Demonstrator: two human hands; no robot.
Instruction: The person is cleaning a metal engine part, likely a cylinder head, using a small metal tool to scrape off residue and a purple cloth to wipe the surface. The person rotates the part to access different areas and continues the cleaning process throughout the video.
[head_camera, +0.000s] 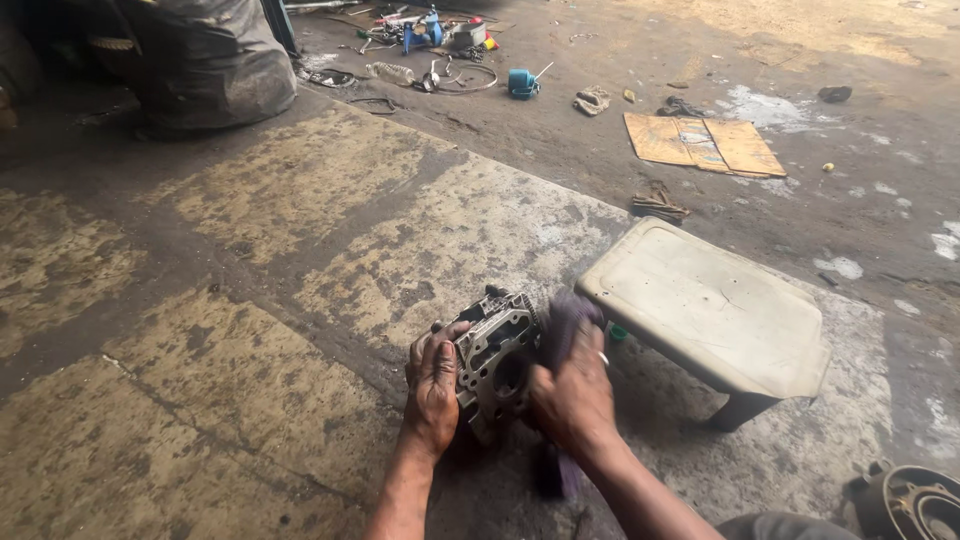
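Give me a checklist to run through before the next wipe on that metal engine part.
1. Left hand has a grip on the engine part: ok.
2. Right hand presses the purple rag against the part: ok.
3. Part off the concrete floor: cannot tell.
4. Plastic stool apart from the hands: ok.
5. Part's face wiped clean: cannot tell.

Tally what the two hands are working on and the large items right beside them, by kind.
Metal engine part, held by left hand: 1
Dark cloth, held by right hand: 1
Low plastic stool: 1
Flattened cardboard: 1
Total: 4
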